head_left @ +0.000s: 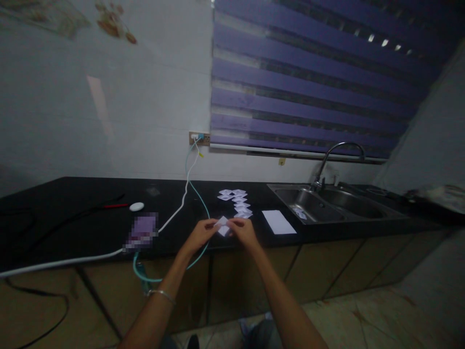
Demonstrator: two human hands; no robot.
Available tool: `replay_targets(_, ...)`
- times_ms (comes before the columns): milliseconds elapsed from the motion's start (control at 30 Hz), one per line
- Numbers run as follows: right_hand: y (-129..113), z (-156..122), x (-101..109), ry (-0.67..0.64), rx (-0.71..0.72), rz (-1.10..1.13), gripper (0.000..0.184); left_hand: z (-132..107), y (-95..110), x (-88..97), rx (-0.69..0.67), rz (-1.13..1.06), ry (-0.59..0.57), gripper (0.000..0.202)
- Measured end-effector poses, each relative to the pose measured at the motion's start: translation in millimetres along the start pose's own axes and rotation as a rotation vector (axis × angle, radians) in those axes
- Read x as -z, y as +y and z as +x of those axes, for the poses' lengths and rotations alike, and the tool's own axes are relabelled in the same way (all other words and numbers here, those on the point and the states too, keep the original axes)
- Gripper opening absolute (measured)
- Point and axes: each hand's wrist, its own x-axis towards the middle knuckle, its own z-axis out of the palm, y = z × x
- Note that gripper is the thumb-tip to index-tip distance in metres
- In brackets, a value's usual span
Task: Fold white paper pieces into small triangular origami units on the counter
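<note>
My left hand point(202, 232) and my right hand point(242, 230) meet over the front edge of the black countertop point(72, 213). Both pinch one small white folded paper piece point(223, 226) between their fingertips. Just beyond it lie several similar small folded paper pieces point(238, 201) in a loose column on the counter. A flat white sheet of paper point(278, 221) lies to the right of them, near the sink. A thin bracelet sits on my left wrist.
A steel sink point(327, 203) with a curved tap point(339, 150) is at the right. White and teal cables point(189, 189) run from a wall socket across the counter. A round white object point(136, 206) and dark cables lie at the left. Purple blinds cover the window.
</note>
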Motion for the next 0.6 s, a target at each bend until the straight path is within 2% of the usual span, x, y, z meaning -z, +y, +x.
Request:
replay_targets(200, -6.7, -0.5, 3.4, -0.043, -0.037, 0.007, 0.030, -1.6, -0.7, 2.2, -0.024, 0.040, 0.047, 0.035)
replay_targets(367, -2.9, 0.3, 6.0, -0.096, -0.046, -0.005, 0.028, -0.6, -5.6, 3.7, -0.023, 0.053, 0.061, 0.035)
replay_targets(600, -1.8, 0.5, 5.6, -0.089, -0.015, -0.032, 0.027, -1.9, -3.8, 3.8, -0.017, 0.059, -0.004, 0.033)
